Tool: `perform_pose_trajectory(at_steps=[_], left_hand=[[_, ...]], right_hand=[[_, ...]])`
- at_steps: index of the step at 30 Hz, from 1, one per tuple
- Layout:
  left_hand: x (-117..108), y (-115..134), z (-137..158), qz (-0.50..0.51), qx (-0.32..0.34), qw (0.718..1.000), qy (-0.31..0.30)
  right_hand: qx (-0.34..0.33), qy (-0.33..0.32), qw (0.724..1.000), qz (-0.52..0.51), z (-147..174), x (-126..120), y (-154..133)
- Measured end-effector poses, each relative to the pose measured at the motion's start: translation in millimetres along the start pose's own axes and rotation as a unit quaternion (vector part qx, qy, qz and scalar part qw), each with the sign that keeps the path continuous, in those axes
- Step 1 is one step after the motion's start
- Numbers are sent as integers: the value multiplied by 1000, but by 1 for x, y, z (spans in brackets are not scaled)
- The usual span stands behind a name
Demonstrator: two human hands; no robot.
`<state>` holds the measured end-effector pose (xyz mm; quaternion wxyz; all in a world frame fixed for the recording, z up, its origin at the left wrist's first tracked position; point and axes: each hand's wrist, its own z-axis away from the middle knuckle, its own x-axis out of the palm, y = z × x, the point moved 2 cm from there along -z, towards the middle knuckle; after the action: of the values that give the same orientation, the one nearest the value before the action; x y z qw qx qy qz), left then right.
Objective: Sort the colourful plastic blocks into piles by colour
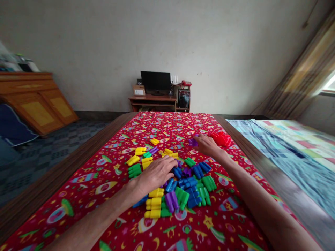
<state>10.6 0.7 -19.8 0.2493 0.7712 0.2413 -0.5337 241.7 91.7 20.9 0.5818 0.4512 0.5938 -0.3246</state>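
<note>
Several plastic building blocks lie in a loose pile on the red patterned tablecloth (104,205). My left hand (157,170) rests over the pile with its fingers curled down beside a blue block (177,172); what it grips, if anything, is hidden. Farther out, my right hand (208,143) has its fingers closed on a purple block (193,142) at the cloth. Just right of that hand sits a group of red blocks (222,138). Yellow blocks (153,203) lie mostly on the pile's left side, green blocks (208,183) mainly on its right. A two-post purple block (172,201) lies near the front.
The long table's dark wooden edge (251,167) shows along both sides of the cloth. A bed (293,150) stands to the right. Beyond the far end are a computer desk with a monitor (155,81); a wooden cabinet (36,104) stands at left.
</note>
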Motion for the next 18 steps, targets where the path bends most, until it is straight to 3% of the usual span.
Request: perform_pose_trajectory(at_steps=[7,13,16,18], left_hand=[[1,2,5,-17,35,998,41],[-9,1,-9,-6,-51,998,47],[-22,0,-18,40,-120,988,90],[-27,-3,-22,89,-148,978,117]], right_hand=[[54,42,997,-42,-6,7,15],[13,95,991,-94,-4,-12,8],[-70,95,978,-170,2,-27,-11],[-171,75,947,-262,7,-33,-29]])
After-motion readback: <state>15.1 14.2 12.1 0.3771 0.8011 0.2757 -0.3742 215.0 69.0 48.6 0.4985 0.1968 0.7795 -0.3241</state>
